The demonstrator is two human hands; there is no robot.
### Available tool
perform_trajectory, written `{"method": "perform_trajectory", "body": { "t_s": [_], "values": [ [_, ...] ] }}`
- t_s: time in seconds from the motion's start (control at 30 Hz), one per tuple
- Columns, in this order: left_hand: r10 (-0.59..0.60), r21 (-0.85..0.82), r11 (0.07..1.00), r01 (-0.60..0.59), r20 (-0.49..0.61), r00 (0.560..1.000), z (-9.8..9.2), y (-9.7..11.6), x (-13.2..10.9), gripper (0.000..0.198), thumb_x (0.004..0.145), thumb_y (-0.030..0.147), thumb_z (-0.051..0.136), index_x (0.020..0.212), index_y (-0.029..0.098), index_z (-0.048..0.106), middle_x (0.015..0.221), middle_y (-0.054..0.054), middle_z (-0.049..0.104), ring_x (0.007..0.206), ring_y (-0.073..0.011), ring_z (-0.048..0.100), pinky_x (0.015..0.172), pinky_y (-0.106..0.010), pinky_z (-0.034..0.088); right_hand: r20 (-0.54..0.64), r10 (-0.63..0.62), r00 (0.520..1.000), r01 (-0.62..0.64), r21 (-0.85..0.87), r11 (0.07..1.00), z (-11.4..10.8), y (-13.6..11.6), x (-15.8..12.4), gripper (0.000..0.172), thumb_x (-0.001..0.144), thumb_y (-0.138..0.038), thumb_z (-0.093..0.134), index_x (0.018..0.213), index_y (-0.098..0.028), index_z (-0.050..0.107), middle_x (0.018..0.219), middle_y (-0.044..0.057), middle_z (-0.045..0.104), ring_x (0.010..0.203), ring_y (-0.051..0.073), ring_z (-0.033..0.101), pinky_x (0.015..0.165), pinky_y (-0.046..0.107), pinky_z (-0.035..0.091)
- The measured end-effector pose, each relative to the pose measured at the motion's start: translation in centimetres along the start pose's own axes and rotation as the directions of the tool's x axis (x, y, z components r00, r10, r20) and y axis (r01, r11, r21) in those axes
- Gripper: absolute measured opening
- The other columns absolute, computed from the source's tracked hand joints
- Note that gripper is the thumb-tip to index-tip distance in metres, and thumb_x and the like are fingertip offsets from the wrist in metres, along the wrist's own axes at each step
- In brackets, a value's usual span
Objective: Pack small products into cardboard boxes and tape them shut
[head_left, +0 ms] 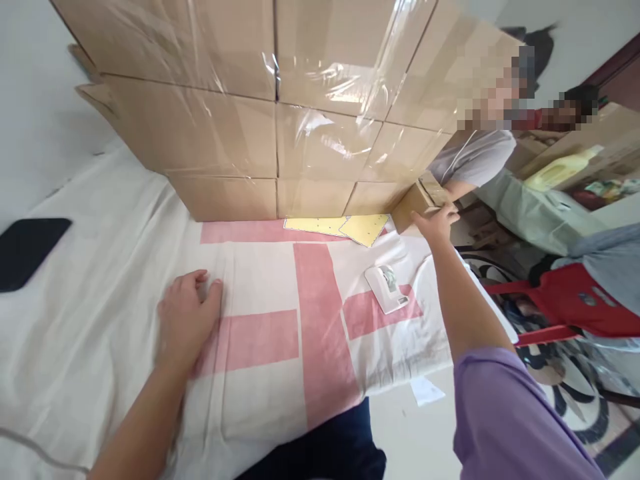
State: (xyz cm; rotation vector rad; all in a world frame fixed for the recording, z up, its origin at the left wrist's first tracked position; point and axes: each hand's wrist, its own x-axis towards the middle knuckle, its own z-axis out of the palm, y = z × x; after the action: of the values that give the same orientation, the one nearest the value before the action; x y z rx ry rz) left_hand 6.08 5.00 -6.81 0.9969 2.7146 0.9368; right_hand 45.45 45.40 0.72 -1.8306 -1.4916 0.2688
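My left hand [186, 319] lies palm down on a white and pink cloth [260, 340], its fingers curled loosely and holding nothing. My right hand [437, 224] reaches far forward and grips a small cardboard box [411, 208] at the right foot of a tall stack of cardboard cartons [280, 100] wrapped in clear film. Another person in a grey shirt [475, 157] stands just beyond that small box. Two yellow perforated boards [345, 227] lie at the base of the stack. A small white packet [386, 288] rests on the cloth left of my right forearm.
A black flat object [27, 252] lies at the cloth's left edge. To the right are a red plastic chair [565, 307], a patterned floor mat [565, 393], a yellow bottle [563, 170] and other clutter. A scrap of white paper [427, 391] lies on the floor.
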Motion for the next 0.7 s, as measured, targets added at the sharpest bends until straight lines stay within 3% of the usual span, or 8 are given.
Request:
{"method": "perform_trajectory", "body": {
  "t_s": [0.1,0.2,0.33,0.43,0.5,0.53,0.6,0.7],
  "values": [
    [-0.006,-0.091,0.996,0.003,-0.026,1.0,0.1,-0.2,-0.5,0.037,0.092,0.045,0.051,0.117,0.02,0.064,0.127,-0.014,0.069,0.122,-0.0369,0.063,0.111,-0.058,0.045,0.032,-0.015,0.999,0.016,-0.047,0.999,-0.9,-3.4,-2.5,0.111,0.083,-0.062,0.071,0.168,-0.01,0.021,0.17,0.035,0.013,0.156,0.049,0.026,0.12,0.066,0.024],
    [-0.098,-0.343,0.936,0.078,-0.039,0.994,-0.6,-1.3,-0.4,0.027,0.092,0.047,0.055,0.101,0.024,0.066,0.107,-0.007,0.072,0.101,-0.029,0.067,0.095,-0.045,0.052,0.154,-0.241,0.958,0.245,-0.012,0.969,-1.3,-6.8,-9.3,0.103,0.089,-0.061,0.062,0.17,-0.021,0.014,0.176,0.023,0.008,0.162,0.048,0.011,0.12,0.078,0.015],
    [-0.313,-0.606,0.771,0.194,-0.095,0.945,-4.7,-4.1,2.1,0.042,0.094,0.048,0.055,0.063,0.021,0.057,0.062,-0.001,0.057,0.065,-0.0196,0.056,0.07,-0.035,0.046,0.361,-0.629,0.689,0.588,0.228,0.776,0.7,-12.3,-20.4,0.088,0.09,-0.059,0.06,0.166,-0.026,0.031,0.176,0.016,0.018,0.163,0.041,0.02,0.124,0.074,0.019],
    [-0.634,-0.868,0.491,0.077,-0.295,0.715,-8.6,-6.0,5.2,0.032,0.093,0.034,0.049,0.065,0.02,0.051,0.064,0.001,0.052,0.062,-0.0146,0.053,0.06,-0.027,0.04,0.444,-0.781,0.439,0.605,0.496,0.622,4.1,-17.1,-27.9,0.079,0.093,-0.053,0.059,0.164,-0.025,0.038,0.175,0.013,0.025,0.163,0.032,0.025,0.13,0.061,0.023],
    [-0.772,-0.923,0.379,-0.062,-0.352,0.529,-9.8,-6.2,7.7,0.015,0.092,0.024,0.04,0.083,0.02,0.051,0.076,0.002,0.052,0.063,-0.0114,0.053,0.056,-0.023,0.037,0.495,-0.8,0.339,0.477,0.642,0.6,7.2,-20.5,-32.5,0.078,0.094,-0.057,0.057,0.161,-0.021,0.043,0.173,0.013,0.029,0.163,0.028,0.027,0.132,0.053,0.025],
    [-0.792,-0.926,0.361,-0.107,-0.365,0.49,-9.7,-6.0,9.1,0.016,0.092,0.022,0.036,0.093,0.021,0.051,0.082,0.002,0.053,0.065,-0.0102,0.054,0.056,-0.021,0.037,0.527,-0.793,0.306,0.38,0.696,0.609,8.8,-22.1,-34.6,0.078,0.094,-0.062,0.055,0.16,-0.02,0.045,0.172,0.013,0.032,0.162,0.026,0.029,0.131,0.051,0.027],
    [-0.772,-0.927,0.35,-0.136,-0.368,0.519,-8.3,-5.0,12.5,0.024,0.094,0.022,0.032,0.108,0.022,0.051,0.089,0.0,0.057,0.068,-0.0103,0.059,0.059,-0.022,0.042,0.592,-0.764,0.257,0.152,0.755,0.637,12.1,-25.4,-38.2,0.079,0.098,-0.071,0.04,0.157,-0.02,0.05,0.168,0.012,0.04,0.159,0.024,0.036,0.128,0.048,0.035],
    [-0.485,-0.851,0.522,-0.048,-0.342,0.805,-4.8,-3.6,18.7,0.034,0.101,0.023,0.027,0.13,0.018,0.045,0.107,-0.011,0.063,0.084,-0.0144,0.068,0.071,-0.028,0.05,0.601,-0.756,0.261,-0.038,0.789,0.614,16.1,-30.6,-41.8,0.084,0.102,-0.071,0.013,0.156,-0.018,0.049,0.165,0.011,0.047,0.155,0.02,0.043,0.123,0.043,0.042]
  ]
}}
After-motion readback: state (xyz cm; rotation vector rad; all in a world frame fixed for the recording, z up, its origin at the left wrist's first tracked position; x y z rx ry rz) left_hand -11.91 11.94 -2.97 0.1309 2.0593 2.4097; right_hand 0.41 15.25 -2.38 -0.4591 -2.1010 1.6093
